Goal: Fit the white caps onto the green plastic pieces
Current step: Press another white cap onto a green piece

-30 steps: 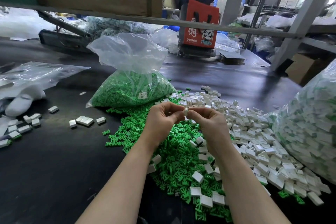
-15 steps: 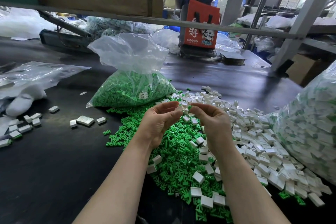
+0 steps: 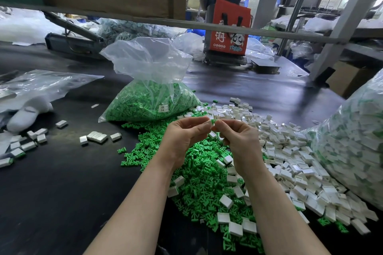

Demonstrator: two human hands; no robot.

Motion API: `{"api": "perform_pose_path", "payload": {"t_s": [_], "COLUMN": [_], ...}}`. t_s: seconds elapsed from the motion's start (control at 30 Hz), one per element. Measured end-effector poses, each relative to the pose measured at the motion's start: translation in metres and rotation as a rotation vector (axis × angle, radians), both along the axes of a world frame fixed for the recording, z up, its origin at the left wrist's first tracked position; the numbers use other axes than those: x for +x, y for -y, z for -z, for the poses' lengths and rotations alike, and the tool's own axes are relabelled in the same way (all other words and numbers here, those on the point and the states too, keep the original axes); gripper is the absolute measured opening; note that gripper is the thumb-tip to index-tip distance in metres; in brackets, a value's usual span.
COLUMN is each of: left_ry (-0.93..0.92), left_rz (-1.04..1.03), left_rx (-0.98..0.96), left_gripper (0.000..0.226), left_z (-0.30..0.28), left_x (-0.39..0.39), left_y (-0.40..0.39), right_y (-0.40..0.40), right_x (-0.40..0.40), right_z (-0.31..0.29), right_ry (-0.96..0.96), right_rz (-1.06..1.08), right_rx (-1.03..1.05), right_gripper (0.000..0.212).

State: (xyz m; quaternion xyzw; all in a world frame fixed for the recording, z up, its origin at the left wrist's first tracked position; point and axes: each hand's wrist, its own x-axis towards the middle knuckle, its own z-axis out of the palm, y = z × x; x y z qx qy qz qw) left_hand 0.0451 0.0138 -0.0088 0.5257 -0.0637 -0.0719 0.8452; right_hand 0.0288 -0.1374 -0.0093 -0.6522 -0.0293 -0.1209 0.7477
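Observation:
My left hand point(image 3: 186, 136) and my right hand point(image 3: 238, 141) meet fingertip to fingertip above the piles. Together they pinch one small green plastic piece point(image 3: 213, 121); my fingers hide most of it, so I cannot tell whether a cap sits on it. A white cap point(image 3: 212, 135) shows just below, between the two hands, and I cannot tell if it is held. Under my wrists spreads a heap of loose green pieces point(image 3: 199, 172). To its right lies a heap of white caps point(image 3: 290, 151).
A clear bag of green pieces point(image 3: 149, 101) stands behind the heaps, and a large bag of capped pieces point(image 3: 356, 141) bulges at the right. A few capped pieces point(image 3: 97, 136) and a white glove point(image 3: 27, 114) lie at the left. A red bag point(image 3: 228, 33) and a person are at the back.
A second ago my fingertips were together around something white. They drew slightly apart, then closed again, and now a green piece shows between them.

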Motion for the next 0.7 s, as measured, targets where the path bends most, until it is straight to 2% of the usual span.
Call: {"api": "perform_pose_path", "payload": {"t_s": [0.2, 0.7], "left_ry": [0.101, 0.281], "left_rz": [-0.086, -0.151], "left_rx": [0.137, 0.438], "left_gripper": [0.014, 0.019], "left_z": [-0.0026, -0.0030], "left_x": [-0.0024, -0.0035], "left_y": [-0.0008, -0.0016], "right_y": [0.0001, 0.0037], "right_x": [0.0012, -0.0002], "right_z": [0.0021, 0.0012], "right_ry": [0.050, 0.068], "right_rz": [0.027, -0.017], "right_rx": [-0.149, -0.341], "right_gripper": [0.001, 0.005]}}
